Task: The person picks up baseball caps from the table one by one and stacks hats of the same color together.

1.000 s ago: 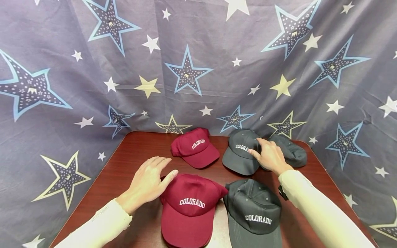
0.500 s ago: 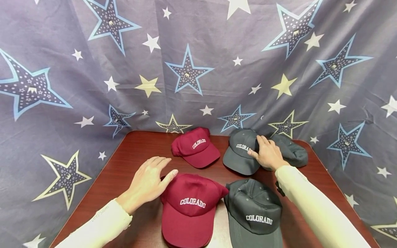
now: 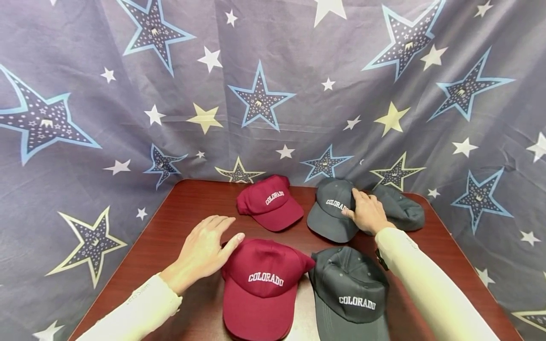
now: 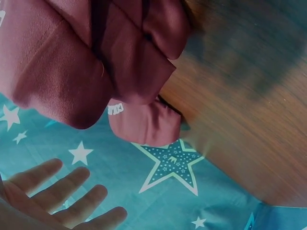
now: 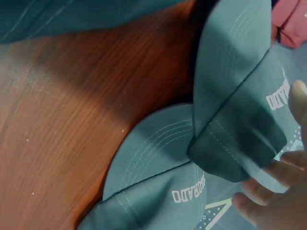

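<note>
At the front of the table, a maroon baseball cap [image 3: 266,267] lettered COLORADO lies with its brim toward me. My left hand [image 3: 202,253] is at its left side, fingers extended and thumb tip overlapping the crown's edge. In the left wrist view, its spread fingers [image 4: 72,191] hold nothing, with maroon fabric [image 4: 53,72] above them. My right hand [image 3: 370,213] reaches to the back grey cap [image 3: 330,220], also lettered COLORADO. Its fingers lie loosely along the crown's right side, and the thumb overlaps the lettering. The right wrist view shows these fingers [image 5: 256,191] at the crown's edge.
Behind, a second maroon cap [image 3: 273,208] sits left of the grey one. Another grey cap [image 3: 403,210] lies at the back right, partly behind my right hand. A dark grey cap [image 3: 354,284] is front right. Star-printed cloth [image 3: 170,94] hangs behind the table [image 3: 194,201].
My right wrist and sleeve have shifted slightly left, while the fingertips stay at the back grey cap. The left hand and the caps keep their places.
</note>
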